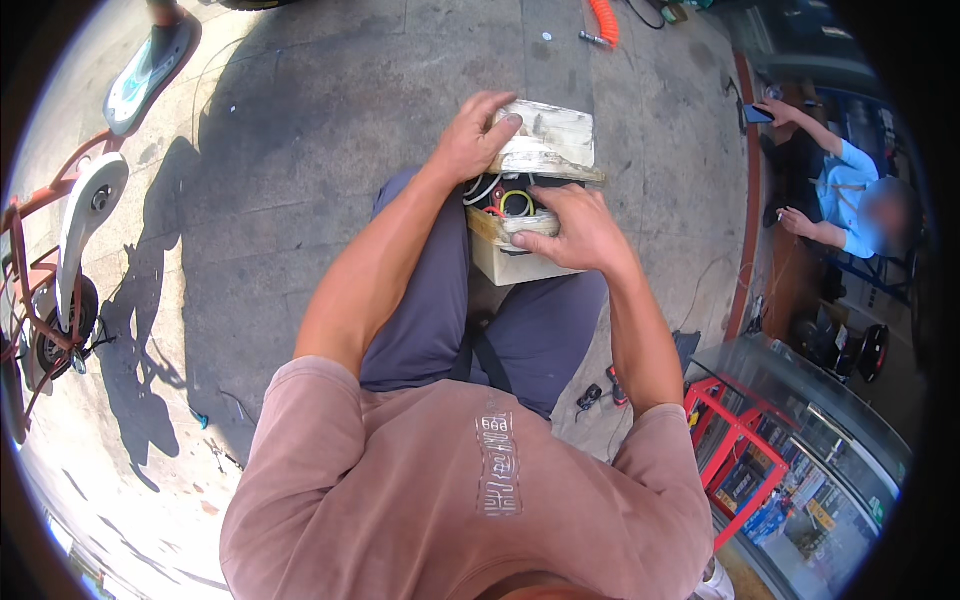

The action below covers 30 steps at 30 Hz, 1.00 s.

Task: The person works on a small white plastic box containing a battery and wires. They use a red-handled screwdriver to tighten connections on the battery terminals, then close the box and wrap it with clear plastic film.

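A dirty off-white box rests on my lap at my knees, parted into a far cover (548,135) and a near half (515,266). In the gap between them show a dark inside and several wires, among them a yellow wire loop (517,203) and bits of red and white. My left hand (475,138) grips the cover's left end, thumb on its top face. Over the right side of the near half curls my right hand (585,228), thumb on the outer wall and fingers at the gap. Those fingertips are partly hidden by the hand.
A red frame with a white fender (88,210) and wheel stands at far left. An orange coiled hose (604,20) lies ahead on the concrete. On the right are a glass display case (800,400), a red metal rack (738,440) and a seated person (850,190) holding a phone.
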Each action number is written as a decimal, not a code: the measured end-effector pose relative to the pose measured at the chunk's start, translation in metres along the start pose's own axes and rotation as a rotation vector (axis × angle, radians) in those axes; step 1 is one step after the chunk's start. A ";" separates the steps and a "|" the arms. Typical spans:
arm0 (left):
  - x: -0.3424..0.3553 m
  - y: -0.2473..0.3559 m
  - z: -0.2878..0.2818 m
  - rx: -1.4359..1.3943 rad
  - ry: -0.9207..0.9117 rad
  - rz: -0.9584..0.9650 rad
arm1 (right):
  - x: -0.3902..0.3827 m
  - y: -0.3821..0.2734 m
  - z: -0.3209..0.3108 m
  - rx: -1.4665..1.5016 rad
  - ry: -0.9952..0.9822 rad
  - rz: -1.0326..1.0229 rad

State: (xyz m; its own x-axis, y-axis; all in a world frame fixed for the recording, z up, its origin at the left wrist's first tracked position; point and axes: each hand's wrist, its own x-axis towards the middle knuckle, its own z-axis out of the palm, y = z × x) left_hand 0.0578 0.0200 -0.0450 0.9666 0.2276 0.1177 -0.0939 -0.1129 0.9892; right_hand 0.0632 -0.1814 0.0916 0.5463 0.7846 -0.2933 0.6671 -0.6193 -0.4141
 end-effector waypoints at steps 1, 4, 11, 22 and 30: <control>0.000 -0.001 0.000 -0.001 0.004 0.008 | 0.009 0.002 0.002 0.021 0.030 -0.054; -0.002 -0.005 0.003 -0.006 0.012 0.018 | 0.025 -0.013 0.003 -0.041 -0.043 -0.005; -0.004 -0.004 0.004 -0.052 0.029 -0.035 | -0.004 -0.036 -0.014 -0.173 0.163 0.119; -0.045 0.028 -0.021 -0.143 0.153 -0.409 | 0.004 0.004 -0.003 -0.195 0.115 -0.133; -0.140 0.020 0.022 -0.084 0.197 -0.482 | 0.007 0.007 -0.002 -0.114 0.175 -0.170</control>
State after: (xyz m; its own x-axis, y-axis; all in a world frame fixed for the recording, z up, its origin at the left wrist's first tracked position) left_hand -0.0742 -0.0353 -0.0432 0.8424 0.4131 -0.3460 0.3234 0.1259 0.9378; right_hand 0.0729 -0.1803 0.0878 0.4938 0.8667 -0.0702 0.8043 -0.4859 -0.3420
